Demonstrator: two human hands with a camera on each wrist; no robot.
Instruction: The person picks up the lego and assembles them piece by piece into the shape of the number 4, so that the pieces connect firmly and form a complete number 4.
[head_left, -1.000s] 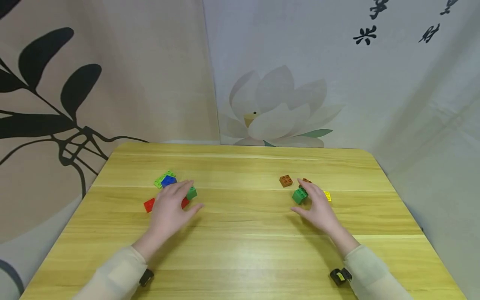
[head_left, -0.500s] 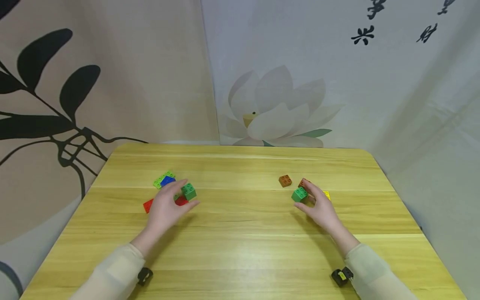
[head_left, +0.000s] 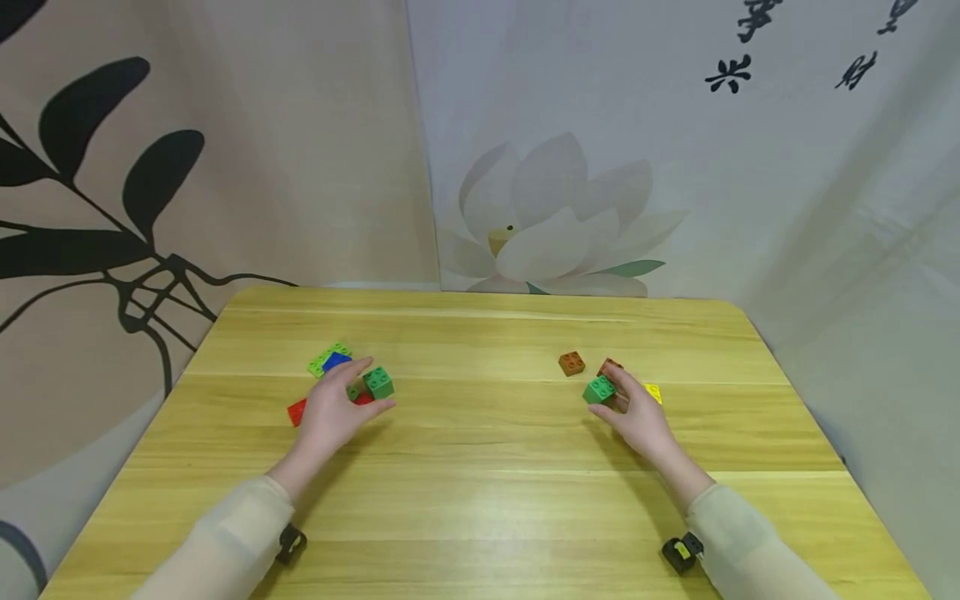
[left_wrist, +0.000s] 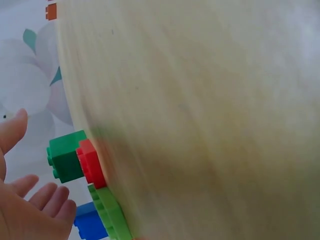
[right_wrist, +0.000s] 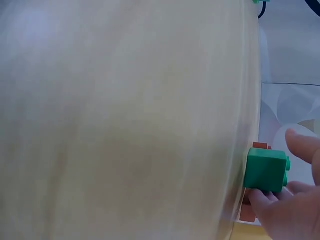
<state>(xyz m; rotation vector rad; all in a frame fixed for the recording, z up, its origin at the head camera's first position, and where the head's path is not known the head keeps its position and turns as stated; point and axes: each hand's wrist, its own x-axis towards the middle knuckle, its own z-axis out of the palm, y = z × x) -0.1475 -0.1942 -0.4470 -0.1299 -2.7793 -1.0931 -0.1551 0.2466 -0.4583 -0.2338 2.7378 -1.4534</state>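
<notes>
My left hand (head_left: 330, 412) hovers over a group of toy building bricks, thumb and fingers spread apart, holding nothing. Just beyond its fingertips stands a green brick (head_left: 378, 382), with a red brick (left_wrist: 91, 164) beside it. A blue brick (left_wrist: 91, 221) and a light-green brick (left_wrist: 113, 212) lie near the fingers in the left wrist view. At the other group, my right hand (head_left: 637, 419) reaches around a green brick (head_left: 599, 390). In the right wrist view its fingers lie right at that brick's side, while the thumb (right_wrist: 301, 146) stays apart from it.
A brown brick (head_left: 572, 363) sits left of the right hand, and another brown brick (head_left: 611, 365) shows behind its fingers. A yellow brick (head_left: 653, 392) is partly covered by that hand. Another red brick (head_left: 297, 412) lies left of the left hand. All rest on the wooden table (head_left: 480, 500).
My left hand has drawn back slightly left and down, uncovering the green brick. My right hand has moved slightly closer around its green brick. The bricks stay in place.
</notes>
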